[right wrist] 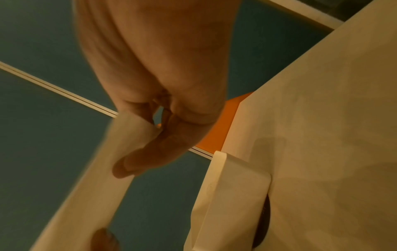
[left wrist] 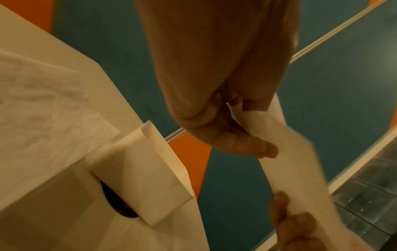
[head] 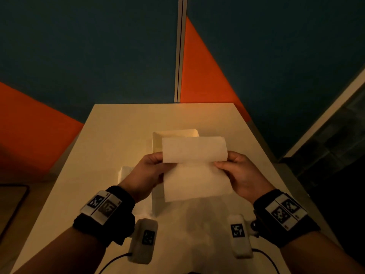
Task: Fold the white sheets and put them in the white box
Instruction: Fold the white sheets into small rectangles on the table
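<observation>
I am pinching a white sheet [head: 195,165] between both hands, lifted above the table [head: 122,123]. My left hand [head: 147,173] is gripping its left edge and my right hand [head: 240,173] its right edge, thumbs on the near face and fingers curled behind. I judge I am holding it by the two sides so the paper stays taut while the top part is coming over toward me; that keeps the edges lined up for a clean fold. The left wrist view is showing my thumb lying along the sheet's edge, with my other hand's fingertips at the far end.

The sheet is looking like soft, slightly textured tissue paper, thin enough to glow in the warm light. Its upper flap is curling forward in a rounded bend, not yet creased, and the lower part is hanging down flat.

Just behind the sheet, the white box [head: 158,141] is standing on the table, partly hidden. At my left wrist a stack of more white sheets [head: 124,172] is lying on the table.
</observation>
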`<state>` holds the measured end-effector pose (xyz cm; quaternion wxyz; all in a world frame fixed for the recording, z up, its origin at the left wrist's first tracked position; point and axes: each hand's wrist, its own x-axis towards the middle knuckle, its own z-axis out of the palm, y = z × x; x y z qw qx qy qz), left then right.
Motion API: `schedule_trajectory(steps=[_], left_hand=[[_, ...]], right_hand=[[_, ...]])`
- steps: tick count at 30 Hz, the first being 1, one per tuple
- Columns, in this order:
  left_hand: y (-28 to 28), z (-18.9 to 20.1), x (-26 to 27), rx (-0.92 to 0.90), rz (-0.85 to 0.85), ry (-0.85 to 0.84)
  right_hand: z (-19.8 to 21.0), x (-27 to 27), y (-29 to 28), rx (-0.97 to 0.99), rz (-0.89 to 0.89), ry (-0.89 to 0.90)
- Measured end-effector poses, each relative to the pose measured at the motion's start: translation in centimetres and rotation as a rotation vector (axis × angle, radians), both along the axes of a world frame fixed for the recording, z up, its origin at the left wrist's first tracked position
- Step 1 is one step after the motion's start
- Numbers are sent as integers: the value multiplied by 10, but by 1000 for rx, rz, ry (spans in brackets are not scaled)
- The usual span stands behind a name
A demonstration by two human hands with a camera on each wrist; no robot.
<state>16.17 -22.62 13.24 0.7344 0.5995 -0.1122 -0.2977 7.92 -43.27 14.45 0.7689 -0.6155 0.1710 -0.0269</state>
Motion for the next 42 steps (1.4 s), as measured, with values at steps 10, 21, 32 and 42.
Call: schedule_trajectory(steps=[10, 21, 32, 42], left_hand=[[14, 13, -1, 86, -324, -41], [-2, -1, -14, 109, -73, -151], [14, -25, -14, 182, 33, -149], [72, -57, 11, 590, 397, -155]], right_hand=[[10, -1, -3, -94, 162, 45], [2, 2, 15, 100, 70, 102], [-24, 2, 27, -89, 63, 159], [-98, -15, -14, -833, 103, 487]])
